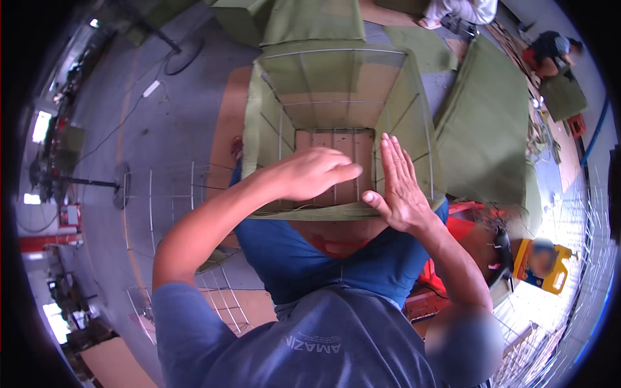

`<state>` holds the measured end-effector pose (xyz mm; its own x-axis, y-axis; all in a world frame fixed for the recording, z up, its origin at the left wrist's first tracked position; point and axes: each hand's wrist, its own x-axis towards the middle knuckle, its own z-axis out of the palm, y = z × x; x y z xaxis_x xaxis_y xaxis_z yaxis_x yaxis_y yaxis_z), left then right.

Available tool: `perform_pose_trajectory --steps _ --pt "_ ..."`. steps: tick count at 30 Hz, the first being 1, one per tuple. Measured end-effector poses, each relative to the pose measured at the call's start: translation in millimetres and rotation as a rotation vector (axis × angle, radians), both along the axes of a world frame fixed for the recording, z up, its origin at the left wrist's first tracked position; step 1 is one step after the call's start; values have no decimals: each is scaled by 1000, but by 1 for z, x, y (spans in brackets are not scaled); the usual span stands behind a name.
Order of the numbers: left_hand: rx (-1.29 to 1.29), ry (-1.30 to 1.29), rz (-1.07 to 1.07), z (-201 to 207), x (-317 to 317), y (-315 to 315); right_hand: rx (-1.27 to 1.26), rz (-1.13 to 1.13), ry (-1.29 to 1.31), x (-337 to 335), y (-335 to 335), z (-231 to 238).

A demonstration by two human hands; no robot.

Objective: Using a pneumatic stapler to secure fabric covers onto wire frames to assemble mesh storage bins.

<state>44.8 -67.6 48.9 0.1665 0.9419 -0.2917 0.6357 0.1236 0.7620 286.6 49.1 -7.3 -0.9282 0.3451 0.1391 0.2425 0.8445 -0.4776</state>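
A box-shaped wire frame lined with green fabric point(341, 213) stands between my knees, its open top toward me. Thin metal wires show through the cloth, and a brown surface is visible at its bottom. Over the near left part of the opening is my left hand point(314, 173). It is slightly blurred, its thumb side points right, and most of its fingers are hidden. My right hand point(401, 184) is open above the near right part, fingers straight and pointing away, thumb apart. Neither hand shows anything in its grasp.
Green fabric-covered pieces point(488, 123) lie to the right and beyond the box. Bare wire grids point(158, 194) are at the left. A yellow container point(556, 268) stands at right. Other people point(550, 52) sit at the far right. A cable with a white power strip point(151, 88) crosses the floor.
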Motion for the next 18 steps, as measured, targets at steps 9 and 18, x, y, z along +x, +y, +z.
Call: perform_pose_trajectory --steps 9,18 --pt "580 482 -1 -33 -30 -144 25 132 -33 -13 -6 3" --pt "583 139 87 -58 -37 -139 -50 412 -305 -50 -31 16"
